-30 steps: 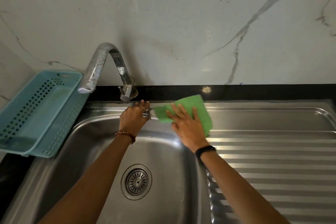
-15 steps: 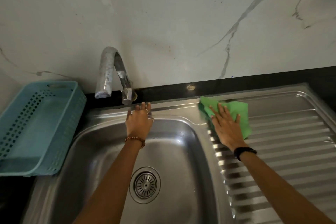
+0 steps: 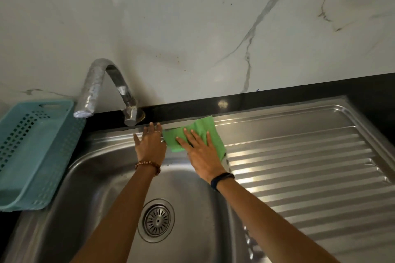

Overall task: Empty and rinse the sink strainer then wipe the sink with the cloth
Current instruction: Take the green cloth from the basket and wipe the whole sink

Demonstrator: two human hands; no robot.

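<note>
The steel sink (image 3: 102, 177) fills the lower view, with the round metal strainer (image 3: 156, 220) seated in its drain. A green cloth (image 3: 205, 130) lies flat on the sink's back rim, just right of the tap. My right hand (image 3: 201, 153) presses down on the cloth with fingers spread, palm covering its lower part. My left hand (image 3: 150, 145) rests flat on the back rim below the tap base, fingers apart, holding nothing, its edge close to the cloth's left corner.
A curved chrome tap (image 3: 106, 89) rises from the black counter strip (image 3: 277, 94) behind the sink. A teal plastic basket (image 3: 32, 151) sits at the left edge. The ribbed drainboard (image 3: 310, 160) stretches right. A marble wall stands behind.
My right hand slid the green cloth from the back rim out to the drainboard and then back left along the rim toward the tap. My left hand stayed on the rim.
</note>
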